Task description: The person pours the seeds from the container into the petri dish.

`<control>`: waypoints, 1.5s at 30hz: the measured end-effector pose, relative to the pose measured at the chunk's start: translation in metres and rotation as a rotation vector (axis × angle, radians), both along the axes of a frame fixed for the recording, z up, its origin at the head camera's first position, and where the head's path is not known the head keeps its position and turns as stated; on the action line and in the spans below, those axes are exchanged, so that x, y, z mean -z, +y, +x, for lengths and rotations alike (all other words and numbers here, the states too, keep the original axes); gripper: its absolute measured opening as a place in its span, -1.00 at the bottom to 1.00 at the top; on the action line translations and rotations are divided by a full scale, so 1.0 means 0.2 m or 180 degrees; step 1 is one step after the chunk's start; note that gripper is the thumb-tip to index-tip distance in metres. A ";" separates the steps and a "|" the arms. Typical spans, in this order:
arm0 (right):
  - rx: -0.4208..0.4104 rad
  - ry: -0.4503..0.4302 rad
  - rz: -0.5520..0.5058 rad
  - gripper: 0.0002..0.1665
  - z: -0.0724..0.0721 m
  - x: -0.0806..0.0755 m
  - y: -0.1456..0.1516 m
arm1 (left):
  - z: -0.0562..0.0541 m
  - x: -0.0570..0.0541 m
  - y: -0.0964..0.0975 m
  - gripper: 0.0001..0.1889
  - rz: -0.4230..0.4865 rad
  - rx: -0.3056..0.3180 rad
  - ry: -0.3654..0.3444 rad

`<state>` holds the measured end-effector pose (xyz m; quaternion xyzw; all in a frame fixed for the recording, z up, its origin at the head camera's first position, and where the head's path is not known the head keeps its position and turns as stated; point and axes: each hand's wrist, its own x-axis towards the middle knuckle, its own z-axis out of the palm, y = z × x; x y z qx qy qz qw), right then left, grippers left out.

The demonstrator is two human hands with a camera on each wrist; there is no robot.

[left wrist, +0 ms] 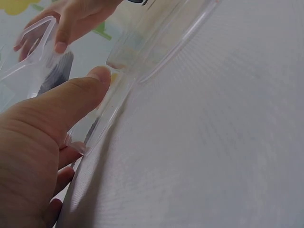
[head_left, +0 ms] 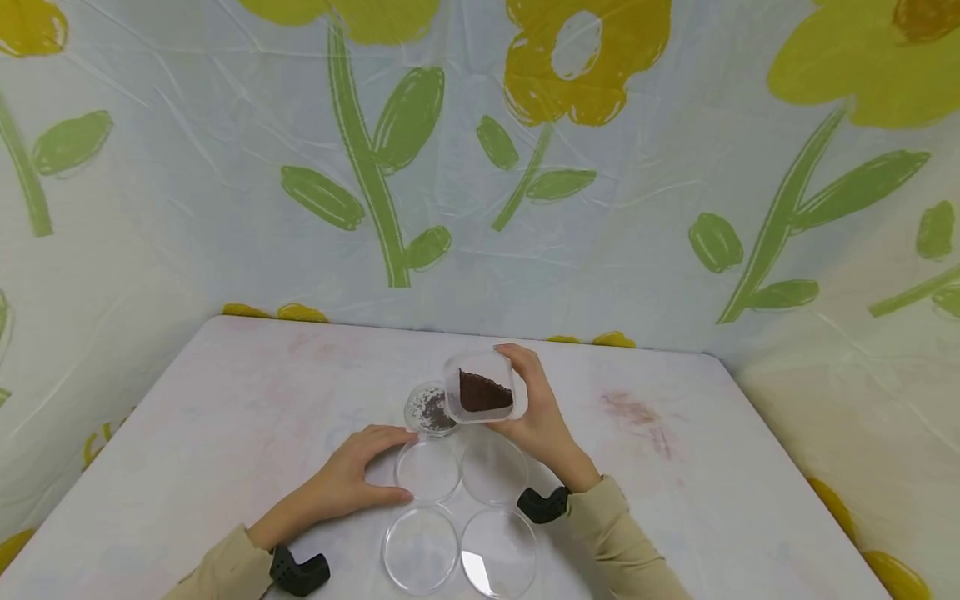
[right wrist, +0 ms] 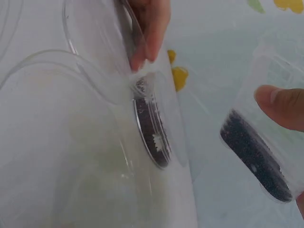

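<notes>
My right hand [head_left: 542, 421] grips a clear square plastic tub [head_left: 487, 362], thumb on one side and fingers on the other. Dark brown fine grains [head_left: 483, 393] lie banked against its lower side, as the tub tilts. Just beyond and partly behind it stands a clear round dish [head_left: 409, 408] with dark grains and white specks. My left hand [head_left: 352, 471] holds a clear petri dish [head_left: 427, 472] by its left rim, thumb at the near edge and index finger at the far edge. In the left wrist view the thumb [left wrist: 90, 88] lies right at the rim.
Beside the held dish lies another clear petri dish [head_left: 495, 471]. Nearer the front are two more, a left one [head_left: 421, 551] and a right one [head_left: 498, 552]. The white table [head_left: 262, 400] ends at a flower-patterned cloth wall [head_left: 622, 250]. Black wrist cameras sit at both cuffs.
</notes>
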<state>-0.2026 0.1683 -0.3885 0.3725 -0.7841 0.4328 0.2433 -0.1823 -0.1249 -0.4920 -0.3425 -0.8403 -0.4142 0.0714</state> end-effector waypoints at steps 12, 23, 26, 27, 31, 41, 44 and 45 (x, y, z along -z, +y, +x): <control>-0.0485 0.0636 0.0267 0.12 -0.12 0.17 0.02 | -0.01 -0.01 0.00 -0.22 -0.0014 0.0000 -0.0012; -0.0454 0.1121 0.0532 -0.12 -0.13 0.21 0.00 | -0.01 0.00 -0.01 -0.23 -0.0030 -0.0005 -0.0020; -0.0437 0.1187 0.0568 -0.17 -0.13 0.21 0.00 | 0.00 -0.01 -0.01 -0.23 -0.0042 -0.0004 -0.0037; -0.0426 0.1210 0.0588 -0.21 -0.13 0.22 0.00 | 0.00 -0.01 -0.01 -0.23 -0.0044 -0.0006 -0.0037; -0.0378 0.1314 0.0670 -0.35 -0.13 0.22 0.00 | 0.00 -0.01 0.00 -0.23 -0.0050 0.0004 -0.0021; -0.0349 0.1414 0.0906 -0.36 -0.11 0.20 0.00 | 0.01 -0.01 0.00 -0.23 -0.0025 0.0012 -0.0021; -0.0389 0.1393 0.0952 -0.29 -0.11 0.20 0.00 | 0.01 -0.01 0.00 -0.23 -0.0028 0.0006 0.0001; -0.0386 0.1410 0.0957 -0.34 -0.11 0.20 0.00 | 0.01 -0.01 0.00 -0.23 -0.0029 0.0006 0.0010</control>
